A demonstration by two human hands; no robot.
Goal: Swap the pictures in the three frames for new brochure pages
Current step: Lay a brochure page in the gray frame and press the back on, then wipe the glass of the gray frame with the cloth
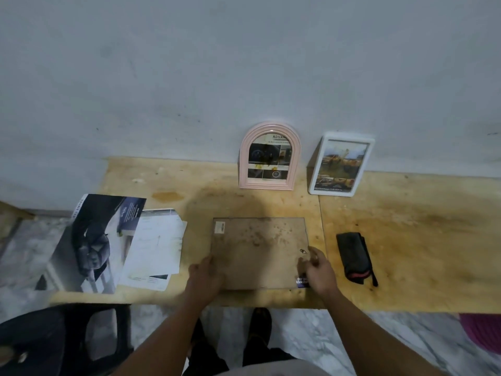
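Frames (259,252), brochures (92,240) on plywood table (406,240)

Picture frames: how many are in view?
3. Pink arched frame and white frame lean on the wall; the third frame lies face down under both hands. None seems hidden.

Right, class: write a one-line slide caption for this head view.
Both hands on a face-down frame; two filled frames lean against the wall.

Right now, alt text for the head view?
Both hands, left hand and right hand, rest on a brown frame back lying face down on a wooden table. A pink arched frame and a white frame lean on the wall; brochure pages lie left, a black pouch right.
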